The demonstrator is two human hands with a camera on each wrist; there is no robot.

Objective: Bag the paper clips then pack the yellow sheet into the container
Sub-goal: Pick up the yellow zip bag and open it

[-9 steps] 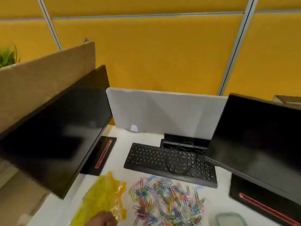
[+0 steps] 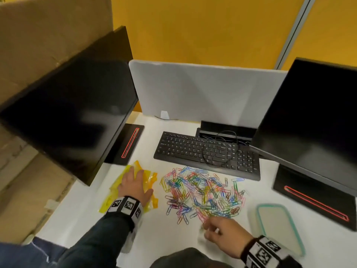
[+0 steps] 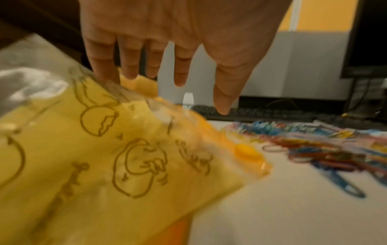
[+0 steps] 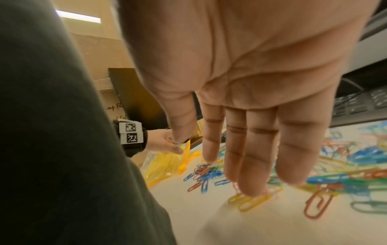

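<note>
1. Fingers of the right hand (image 2: 222, 234) were extended and relaxed, holding nothing, their tips at the near edge of the paper clips (image 2: 202, 192); in the right wrist view one yellow clip (image 4: 251, 201) lay directly under the middle fingertips (image 4: 251, 182).
2. Beyond and to both sides of that hand, the clip pile spread across the white desk (image 2: 173, 235), so the right hand was judged the nearer one for gathering.
3. Left of the pile and just beside it, the left hand (image 2: 133, 188) lay flat and open on the yellow bag (image 2: 114, 192), fingers straight, pressing rather than gripping it.
4. That bag's long axis ran from near the left wrist away toward the monitor base (image 2: 125, 144); where its mouth lay could not be told.
5. Right of the right hand, well apart from the bag, sat the teal-rimmed container (image 2: 258, 215).
6. Farthest back stood the keyboard (image 2: 193, 149).
</note>
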